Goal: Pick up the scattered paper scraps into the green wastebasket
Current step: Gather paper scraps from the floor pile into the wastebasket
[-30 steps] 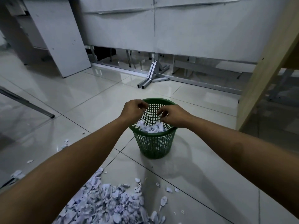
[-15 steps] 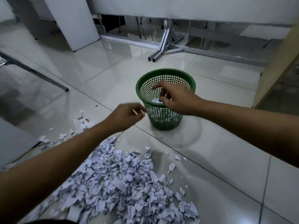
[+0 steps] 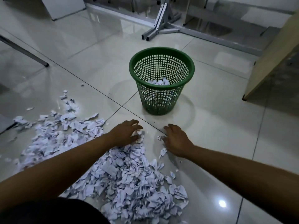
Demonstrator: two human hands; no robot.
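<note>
Head cam looks down at a glossy tiled floor [image 3: 218,120] with a big heap of torn paper scraps [image 3: 123,178] spread across the lower left. The left hand [image 3: 123,134] is palm down at the far edge of that heap, fingers curled over a small clump of scraps, thumb reaching toward the bin. The right hand [image 3: 175,139] sits just beside it on bare tile, fingers spread and bent loosely, not gripping anything, with a couple of stray bits by its fingertips. Green wastebasket [image 3: 161,65] stands upright just beyond both hands, already holding some scraps inside. Metal frame legs [image 3: 159,21] and a pale wooden panel [image 3: 273,52] sit further back.
</note>
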